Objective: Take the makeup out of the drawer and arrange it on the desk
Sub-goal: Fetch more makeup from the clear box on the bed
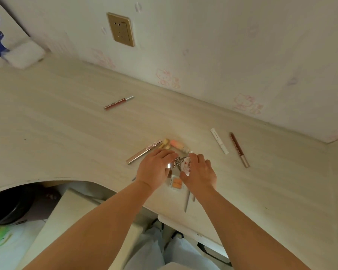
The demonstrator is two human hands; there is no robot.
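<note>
Two hands are held together over the pale wooden desk (pixel 66 121), near its front edge. A small cluster of makeup with a keyring charm (pixel 186 165) is grasped by the left hand (pixel 154 168) and the right hand (pixel 199 172), above an orange compact (pixel 176 183). A white tube (pixel 219 141) and brown tube (pixel 239 150) lie right; a red-brown tube (pixel 119 102) lies well apart, left.
</note>
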